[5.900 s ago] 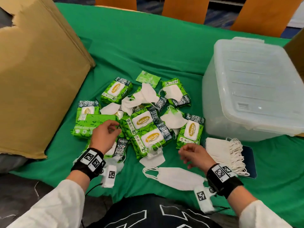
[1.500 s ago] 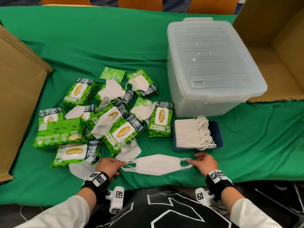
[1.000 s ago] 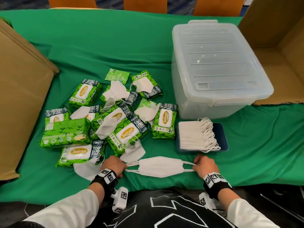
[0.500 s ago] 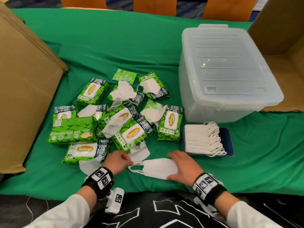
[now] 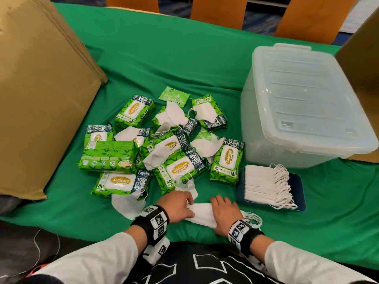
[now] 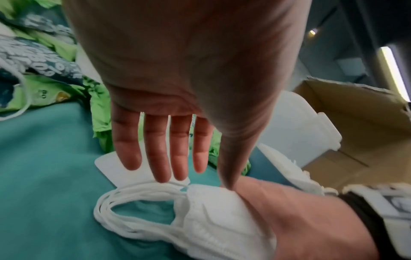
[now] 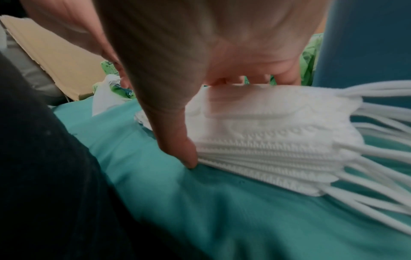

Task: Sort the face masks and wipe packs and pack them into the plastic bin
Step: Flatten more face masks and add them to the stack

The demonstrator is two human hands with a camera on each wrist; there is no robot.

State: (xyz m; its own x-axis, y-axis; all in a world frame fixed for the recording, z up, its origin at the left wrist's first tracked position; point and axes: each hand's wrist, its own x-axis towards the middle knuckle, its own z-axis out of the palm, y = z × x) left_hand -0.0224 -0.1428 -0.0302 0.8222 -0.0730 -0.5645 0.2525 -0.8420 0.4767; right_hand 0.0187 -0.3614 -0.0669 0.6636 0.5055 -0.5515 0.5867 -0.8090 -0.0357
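Note:
A small stack of white face masks (image 5: 202,215) lies at the table's front edge, its ear loops (image 5: 253,219) trailing right. My right hand (image 5: 223,211) lies over the stack. In the right wrist view its thumb (image 7: 175,140) hooks the near edge and its fingers curl over the far edge of the stack (image 7: 278,140). My left hand (image 5: 179,204) has straight fingers (image 6: 164,158) that touch the left ear loops (image 6: 138,193), and its thumb presses the masks (image 6: 213,219). Green wipe packs (image 5: 180,170) and loose masks (image 5: 205,111) lie piled behind. The clear plastic bin (image 5: 303,103) stands lidded at the right.
A neat row of masks (image 5: 264,185) sits on a dark blue tray (image 5: 298,181) in front of the bin. A large cardboard sheet (image 5: 41,99) rises at the left. An open cardboard box (image 5: 361,58) stands behind the bin. Green cloth (image 5: 164,58) covers the table.
My hands were pulling the mask stack by its ear loops at both ends. They have come together, and the right hand has slid left onto the stack.

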